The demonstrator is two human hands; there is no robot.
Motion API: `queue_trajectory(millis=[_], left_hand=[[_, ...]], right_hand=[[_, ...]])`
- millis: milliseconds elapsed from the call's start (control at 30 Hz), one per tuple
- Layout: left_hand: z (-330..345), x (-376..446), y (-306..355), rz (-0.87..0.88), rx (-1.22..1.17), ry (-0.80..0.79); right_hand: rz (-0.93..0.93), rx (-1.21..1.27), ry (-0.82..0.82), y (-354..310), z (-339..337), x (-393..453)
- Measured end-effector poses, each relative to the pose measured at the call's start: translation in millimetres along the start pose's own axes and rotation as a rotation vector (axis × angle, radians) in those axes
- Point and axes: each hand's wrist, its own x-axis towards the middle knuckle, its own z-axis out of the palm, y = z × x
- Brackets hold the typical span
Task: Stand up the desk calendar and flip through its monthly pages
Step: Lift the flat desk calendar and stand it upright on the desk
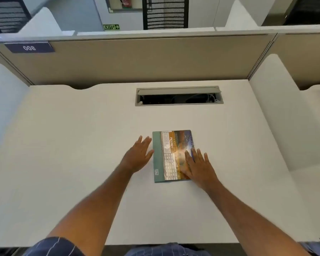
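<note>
The desk calendar [169, 156] is lying flat near the middle of the desk [81, 145], a little toward the front edge, showing its January page with the spiral binding along its right side, so the standing-up step is only just being approached. The right hand [199, 168] is resting open with spread fingers on the calendar's right part, pressing rather than gripping, while the left hand [139, 154] is hovering open just beside its left edge, holding nothing. Next, I judge, the hands need to pinch the covers and spread the base.
</note>
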Motion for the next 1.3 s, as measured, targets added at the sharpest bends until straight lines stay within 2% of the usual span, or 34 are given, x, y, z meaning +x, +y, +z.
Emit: queue_trajectory(millis=[133, 233, 433, 667, 867, 1133, 1200, 1300], left_hand=[[17.1, -3.5, 1.7, -0.004, 0.010, -0.101], [20.1, 2.8, 2.1, -0.007, 0.011, -0.091], [4.4, 19.6, -9.3, -0.240, -0.155, -0.006], [2.1, 29.0, -37.9, -0.191, -0.176, 0.006], [8.7, 22.4, -63.0, -0.175, -0.185, 0.048], [21.3, -0.1, -66.6, -0.302, -0.350, 0.148], [25.2, -7.2, -62.8, -0.393, -0.434, 0.166], [31.0, -20.4, -56.7, -0.485, -0.575, 0.182]], right_hand=[[-0.008, 0.031, 0.002, 5.6, 2.8, 3.5], [-0.059, 0.004, -0.010, 11.1, -0.1, 12.6], [-0.170, -0.080, -0.064, 19.6, -12.6, 33.8], [-0.334, -0.119, -0.126, 14.1, -36.3, 68.8], [-0.345, -0.131, -0.033, -7.7, -40.1, 89.4], [-0.200, 0.050, 0.052, -43.4, -37.8, 113.7], [-0.195, 0.164, 0.064, -46.7, -36.2, 115.1], [-0.110, 0.414, 0.165, -42.0, -28.3, 105.0]])
